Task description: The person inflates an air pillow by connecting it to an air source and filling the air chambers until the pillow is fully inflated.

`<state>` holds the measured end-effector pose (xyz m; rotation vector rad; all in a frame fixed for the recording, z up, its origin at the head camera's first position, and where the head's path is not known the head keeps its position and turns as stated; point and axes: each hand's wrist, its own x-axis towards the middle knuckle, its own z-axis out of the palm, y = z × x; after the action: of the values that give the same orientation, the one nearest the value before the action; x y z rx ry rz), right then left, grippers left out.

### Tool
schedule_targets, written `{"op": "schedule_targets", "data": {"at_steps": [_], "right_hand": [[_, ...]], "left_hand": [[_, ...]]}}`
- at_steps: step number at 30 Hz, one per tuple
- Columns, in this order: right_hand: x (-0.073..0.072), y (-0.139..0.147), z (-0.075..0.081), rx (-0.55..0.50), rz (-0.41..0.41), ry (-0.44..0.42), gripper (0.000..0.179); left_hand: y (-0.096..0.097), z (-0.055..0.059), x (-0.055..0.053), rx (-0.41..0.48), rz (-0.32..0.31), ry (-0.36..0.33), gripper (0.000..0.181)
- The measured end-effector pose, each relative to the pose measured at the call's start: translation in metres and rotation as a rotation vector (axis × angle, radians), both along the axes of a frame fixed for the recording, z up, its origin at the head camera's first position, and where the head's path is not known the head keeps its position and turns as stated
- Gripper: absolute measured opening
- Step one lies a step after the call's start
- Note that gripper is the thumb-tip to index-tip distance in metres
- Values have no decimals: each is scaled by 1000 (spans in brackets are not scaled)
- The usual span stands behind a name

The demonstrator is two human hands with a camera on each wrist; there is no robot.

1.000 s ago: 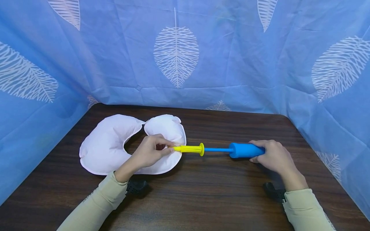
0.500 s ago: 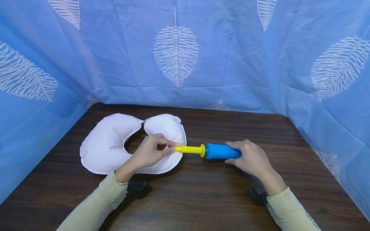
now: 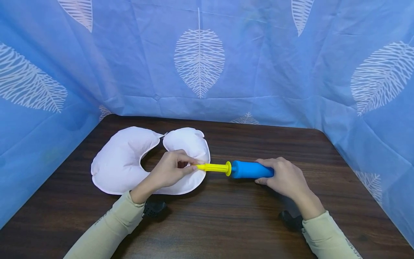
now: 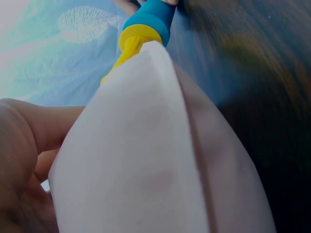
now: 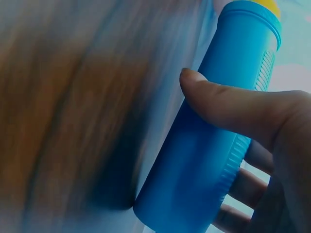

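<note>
While the left hand [image 3: 169,169] pinches the yellow nozzle [image 3: 216,168], the right hand [image 3: 288,178] grips the blue pump [image 3: 250,169]; the white pillow [image 3: 121,162] lies beneath the left fingers [image 3: 187,158].

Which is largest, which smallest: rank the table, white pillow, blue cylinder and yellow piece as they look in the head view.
1. Table
2. White pillow
3. Blue cylinder, partly covered by the right hand
4. Yellow piece
</note>
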<state>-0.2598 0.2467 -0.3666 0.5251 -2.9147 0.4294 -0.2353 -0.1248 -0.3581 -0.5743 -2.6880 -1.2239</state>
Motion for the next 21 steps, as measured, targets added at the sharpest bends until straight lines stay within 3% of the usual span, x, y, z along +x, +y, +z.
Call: {"op": "schedule_targets", "data": {"at_steps": [10,21], "right_hand": [[-9,37,6,10,-76,-112,71],[-16,64,7,4,-159,-174,71]], "left_hand": [[-1,1,-1,-10,10,-5,22],[0,1,0,-9,8,-14,20]]}}
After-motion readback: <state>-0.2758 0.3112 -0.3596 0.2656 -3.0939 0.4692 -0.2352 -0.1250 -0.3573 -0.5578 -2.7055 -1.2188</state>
